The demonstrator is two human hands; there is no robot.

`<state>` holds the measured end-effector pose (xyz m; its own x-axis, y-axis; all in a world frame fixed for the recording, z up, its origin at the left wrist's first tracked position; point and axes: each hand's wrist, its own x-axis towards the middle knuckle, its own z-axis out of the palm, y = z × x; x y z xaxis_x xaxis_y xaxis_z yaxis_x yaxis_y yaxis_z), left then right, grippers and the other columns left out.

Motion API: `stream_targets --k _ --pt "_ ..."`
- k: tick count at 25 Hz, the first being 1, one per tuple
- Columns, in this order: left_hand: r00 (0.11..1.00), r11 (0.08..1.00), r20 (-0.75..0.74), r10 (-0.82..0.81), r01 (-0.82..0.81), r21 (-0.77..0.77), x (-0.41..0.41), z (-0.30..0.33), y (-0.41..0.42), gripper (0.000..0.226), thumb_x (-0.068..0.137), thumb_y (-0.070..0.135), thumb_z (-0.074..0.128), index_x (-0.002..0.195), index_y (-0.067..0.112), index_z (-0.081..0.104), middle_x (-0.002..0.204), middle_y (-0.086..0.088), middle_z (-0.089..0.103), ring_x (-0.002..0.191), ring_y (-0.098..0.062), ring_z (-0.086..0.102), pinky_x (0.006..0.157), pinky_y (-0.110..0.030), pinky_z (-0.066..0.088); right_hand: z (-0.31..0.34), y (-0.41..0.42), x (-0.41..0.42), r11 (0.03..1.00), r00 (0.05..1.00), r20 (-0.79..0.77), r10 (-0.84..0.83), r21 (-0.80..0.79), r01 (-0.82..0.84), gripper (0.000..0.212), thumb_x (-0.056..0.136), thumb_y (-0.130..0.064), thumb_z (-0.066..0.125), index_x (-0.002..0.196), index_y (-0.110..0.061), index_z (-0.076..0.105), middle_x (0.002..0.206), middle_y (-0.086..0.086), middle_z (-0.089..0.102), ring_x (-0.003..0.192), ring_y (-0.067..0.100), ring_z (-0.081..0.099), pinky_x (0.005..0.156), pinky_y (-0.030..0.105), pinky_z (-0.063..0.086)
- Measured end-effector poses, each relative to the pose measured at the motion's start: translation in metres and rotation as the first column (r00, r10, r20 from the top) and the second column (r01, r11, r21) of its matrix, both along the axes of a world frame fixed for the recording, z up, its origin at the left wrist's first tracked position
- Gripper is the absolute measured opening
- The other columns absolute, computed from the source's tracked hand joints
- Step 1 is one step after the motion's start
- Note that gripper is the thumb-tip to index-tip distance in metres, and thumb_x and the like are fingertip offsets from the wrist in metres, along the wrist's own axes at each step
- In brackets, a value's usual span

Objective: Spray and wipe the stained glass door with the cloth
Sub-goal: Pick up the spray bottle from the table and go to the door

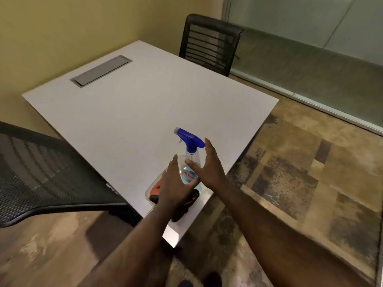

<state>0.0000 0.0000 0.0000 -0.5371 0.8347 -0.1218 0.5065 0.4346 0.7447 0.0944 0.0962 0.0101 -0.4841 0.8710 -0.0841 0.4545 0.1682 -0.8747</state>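
On white table (128,112), near corner: both hands reaching for clear spray bottle (189,160).

From left: black mesh chair back (41,175), curved rim; flat grey rectangular hatch (101,71) set flush in smooth tabletop; clear tray (149,191) at table edge with something red and a dark, crumpled item, possibly the cloth, mostly hidden. Left hand (173,187) flat, fingers straight and together, gripping nothing, overlapping bottle's lower body. Upright bottle, blue trigger head, bluish liquid low inside. Right hand (208,164) spread open, thumb seemingly against the bottle, not closed round it. Far right: second slatted chair (209,44), frosted glass wall (310,23), mottled brown carpet (300,172).
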Motion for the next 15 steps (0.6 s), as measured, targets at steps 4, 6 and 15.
stream_targets --k 4,6,15 --pt "0.996 0.996 0.051 -0.067 0.07 -0.056 -0.01 -0.011 0.016 0.091 0.079 0.056 0.069 0.152 0.023 0.027 0.157 -0.003 0.039 0.141 -0.027 0.04 0.116 -0.052 0.035 -0.006 0.0 -0.016 0.999 0.997 -0.068 -0.022 -0.037 0.019 0.069 0.081 -0.041 0.074 0.138 -0.019 0.04 0.129 -0.001 0.058 0.118 0.018 0.056 0.092 0.023 0.043" --pt "0.996 0.996 0.04 -0.083 0.084 -0.037 -0.009 -0.014 0.02 0.077 0.079 0.052 0.065 0.144 0.021 0.038 0.143 -0.003 0.054 0.129 -0.025 0.053 0.108 -0.052 0.043 -0.007 -0.002 -0.019 0.998 0.996 -0.066 -0.054 -0.032 0.052 0.051 0.085 -0.034 0.072 0.128 -0.017 0.05 0.111 -0.003 0.065 0.104 0.018 0.063 0.084 0.02 0.046" --pt "0.981 0.953 0.036 -0.191 0.176 0.247 0.008 0.01 0.023 0.051 0.087 0.042 0.069 0.131 0.028 0.047 0.12 0.013 0.063 0.105 -0.007 0.061 0.09 -0.016 0.048 0.041 -0.01 -0.002 0.987 0.986 -0.089 -0.139 0.062 0.145 0.031 0.088 -0.031 0.069 0.111 -0.017 0.055 0.102 -0.003 0.067 0.091 0.01 0.062 0.084 0.021 0.049"
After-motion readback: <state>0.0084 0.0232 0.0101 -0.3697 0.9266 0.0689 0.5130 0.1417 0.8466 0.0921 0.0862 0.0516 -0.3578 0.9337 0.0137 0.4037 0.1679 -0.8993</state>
